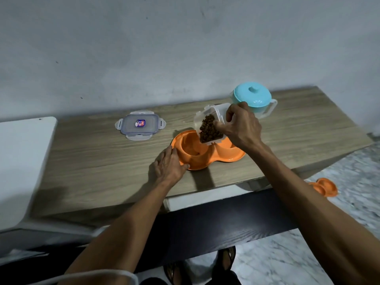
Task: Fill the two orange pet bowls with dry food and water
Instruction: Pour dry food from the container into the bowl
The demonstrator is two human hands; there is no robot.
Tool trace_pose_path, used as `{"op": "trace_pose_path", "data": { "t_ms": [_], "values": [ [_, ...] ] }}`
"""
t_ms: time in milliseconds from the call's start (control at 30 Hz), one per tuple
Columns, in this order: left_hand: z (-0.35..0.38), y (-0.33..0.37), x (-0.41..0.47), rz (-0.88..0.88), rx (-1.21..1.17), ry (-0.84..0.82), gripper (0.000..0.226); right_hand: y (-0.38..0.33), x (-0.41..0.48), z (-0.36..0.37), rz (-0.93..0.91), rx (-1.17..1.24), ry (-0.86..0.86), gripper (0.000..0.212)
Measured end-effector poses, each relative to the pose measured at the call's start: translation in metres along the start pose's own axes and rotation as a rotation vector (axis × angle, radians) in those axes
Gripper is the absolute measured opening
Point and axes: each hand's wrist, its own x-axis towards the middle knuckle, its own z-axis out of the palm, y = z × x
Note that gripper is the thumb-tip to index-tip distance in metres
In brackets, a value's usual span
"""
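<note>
On the wooden tabletop [86, 153], the orange double bowl [207, 159] sits near the front edge — everything else is placed around it. The right hand [241, 126] grips a clear plastic container [209, 124] just above the bowl's left cup, tilted with its open mouth down toward that cup; brown dry food [208, 130] is piled against the container's lower side, and a piece or two lies at the bottom of the left cup. The right cup is partly hidden behind the container and hand, so its contents cannot be told. The left hand [170, 163] rests flat and open on the table, fingers against the bowl's left rim. The container's clear lid [140, 125] lies flat on the table, well apart to the left of the bowl. Behind the bowl, to its right, stands a clear jug with a turquoise lid [253, 96] — its handle points right. Below and right of the bowl, on the marbled floor, lies a second orange bowl [324, 187].
</note>
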Motion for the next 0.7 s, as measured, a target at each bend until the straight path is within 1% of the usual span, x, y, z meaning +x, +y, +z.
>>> {"op": "trace_pose_path", "data": {
  "t_ms": [200,700],
  "values": [
    [0.003,-0.0013,0.001,0.0,-0.025,-0.005,0.083,-0.002,0.0,0.0014,-0.038,-0.048,0.001,0.037],
    [0.0,-0.0001,-0.0015,0.003,0.008,-0.008,0.079,-0.0047,-0.0029,0.008,-0.064,-0.053,-0.004,0.037]
  ]
}}
